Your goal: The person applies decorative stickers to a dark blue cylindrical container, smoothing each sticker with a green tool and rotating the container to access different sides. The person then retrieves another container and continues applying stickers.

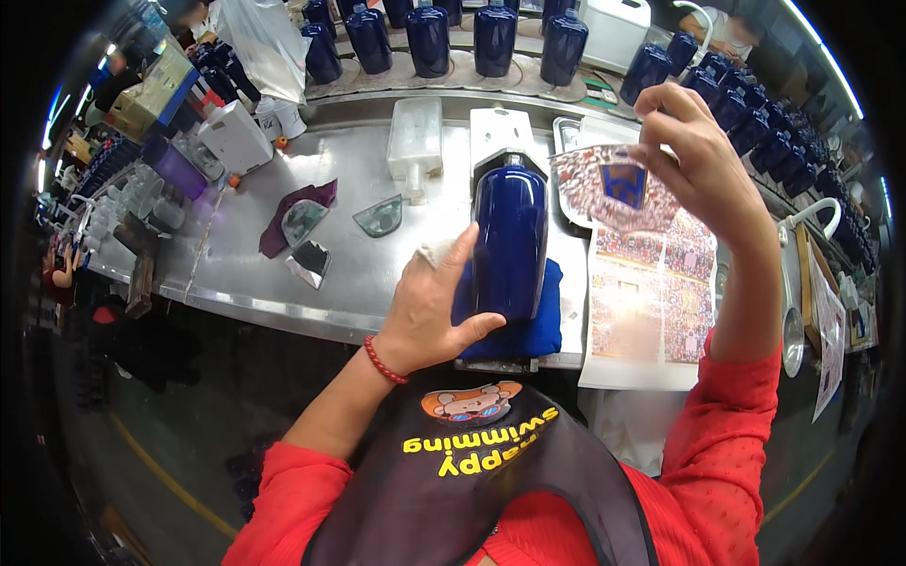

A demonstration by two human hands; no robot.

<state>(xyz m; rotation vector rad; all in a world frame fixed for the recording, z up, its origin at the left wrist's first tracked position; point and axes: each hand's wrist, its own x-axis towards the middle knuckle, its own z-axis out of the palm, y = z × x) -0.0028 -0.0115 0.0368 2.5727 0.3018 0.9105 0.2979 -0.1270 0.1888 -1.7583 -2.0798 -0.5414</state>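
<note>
Head view: a metal desk (363,274) is bounded at its far edge by a raised ledge, on which a row of dark blue bottles (429,42) is stood. Toward the left end, a white box (236,138) and a purple cylinder (174,166) are placed. Nearer the middle, a purple cloth (276,229) is laid beneath part of a grey-green half-round piece (305,222); a second half-round piece (379,217) is set to its right. A clear container (415,132) is laid near the far edge, neck toward the near edge. A printed sheet (651,311) is hung over the near edge at right; its upper part, and part of a metal tray (570,203), are covered from sight by the raised film.

A glossy blue bottle (511,250) is laid partly on a folded blue cloth (551,307) at the near edge, neck pointed to the far edge. Its left side is touched by the left grip (427,311), fingers and thumb spread, not wrapped round. A speckled film (585,179) is pinched at its upper right by the right grip (694,156), and is hung just right of the bottle.
</note>
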